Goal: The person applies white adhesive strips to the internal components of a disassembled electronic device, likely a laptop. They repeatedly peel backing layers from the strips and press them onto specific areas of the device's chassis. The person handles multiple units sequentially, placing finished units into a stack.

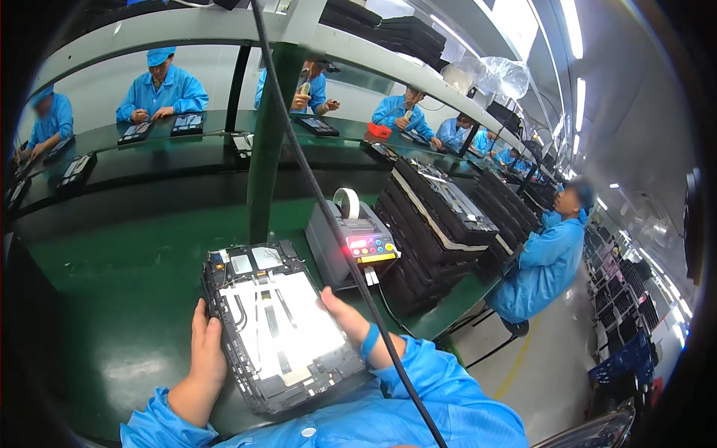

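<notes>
- Bright factory hall, with rows of ceiling lights [580, 104] and people in blue workwear [163, 93] along a dark conveyor belt [142, 190]; a green worktop [112, 299] spreads out nearest the wearer.
- At its near side, close to the wearer's body, is an opened tablet-like device [287, 328], its inner side facing up, so the white panel and black frame show.
- Left hand [203, 355] is clamped on the device's left edge, thumb and fingers against the side, which seems to keep pressure off the bare parts.
- Right hand [347, 317] is clamped on the opposite edge, thumb at the rim; its other fingers are hidden, perhaps underneath. Gripping from both sides would steady a wide, flat piece.
- Just beyond the device, a grey tape dispenser [336, 243] with a white roll on top stands within easy reach.
- Right of it, black foam trays [426, 254] rise in a stack, presumably to save space and cushion the exposed device [452, 196] on top.
</notes>
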A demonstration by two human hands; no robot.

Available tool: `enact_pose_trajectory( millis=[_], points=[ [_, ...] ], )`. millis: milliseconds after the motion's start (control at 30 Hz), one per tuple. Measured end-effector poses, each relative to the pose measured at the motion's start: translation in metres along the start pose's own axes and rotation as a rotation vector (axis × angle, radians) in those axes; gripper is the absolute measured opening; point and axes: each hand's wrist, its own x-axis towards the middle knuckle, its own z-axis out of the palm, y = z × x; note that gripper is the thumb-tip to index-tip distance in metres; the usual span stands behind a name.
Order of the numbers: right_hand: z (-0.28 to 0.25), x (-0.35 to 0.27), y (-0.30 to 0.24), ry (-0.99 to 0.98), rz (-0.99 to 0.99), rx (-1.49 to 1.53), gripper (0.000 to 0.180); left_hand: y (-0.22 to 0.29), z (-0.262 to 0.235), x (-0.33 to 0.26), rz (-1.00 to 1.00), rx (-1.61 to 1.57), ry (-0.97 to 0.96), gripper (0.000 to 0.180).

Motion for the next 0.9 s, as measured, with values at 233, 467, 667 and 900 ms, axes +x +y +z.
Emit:
enact_pose_trajectory(
  millis=[233, 467, 667, 900],
  points=[
    [-0.012, 0.023, 0.004, -0.099, -0.018, 0.243, 0.051, 0.003, 0.01, -0.01, 0.033, -0.079, -0.133, 0.074],
    [0.012, 0.023, -0.001, -0.062, -0.194, -0.124, 0.058, 0.024, 0.021, -0.012, 0.063, -0.205, -0.243, 0.076],
    [0.026, -0.002, 0.002, 0.084, -0.316, -0.198, 0.081, 0.032, 0.02, -0.012, 0.183, 0.042, -0.195, 0.085],
    [0.044, -0.025, 0.007, 0.03, -0.341, -0.275, 0.087, 0.049, 0.038, -0.024, 0.292, 0.03, -0.262, 0.082]
  ],
)
